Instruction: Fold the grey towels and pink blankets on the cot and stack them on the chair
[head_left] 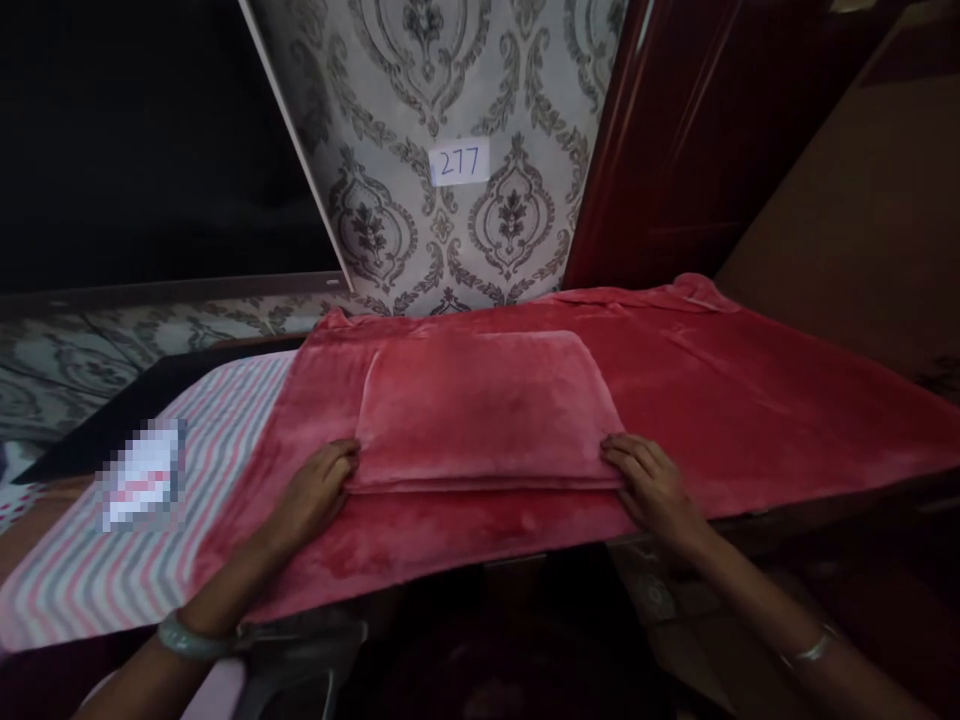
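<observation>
At the lower middle of the frame, the left hand point(319, 490) lies with curled fingers on the near left corner of a folded red cloth point(487, 410), and the right hand point(651, 485) lies flat-fingered at its near right corner; whether either hand pinches the layers or only presses on them cannot be told from this view. Each wrist wears a bangle. That folded cloth is a neat plush rectangle with stacked layers showing along its near edge, and it sits on the middle of a larger red blanket point(750, 400) spread over the bench, whose near hem hangs over the front edge. Left of the blanket a striped sheet point(97, 570) covers the surface, with a small blurred packet point(142, 478) resting on it. Toward the top of the frame a patterned wall point(420, 90) carries a paper label point(459, 162) reading 277, and a dark red door point(675, 130) stands to its right. As a judgement, the plush pile looks slippery: uneven pressure from the two hands could let the layers slide out of line, and dragging the stack might pull the blanket beneath off the bench.
</observation>
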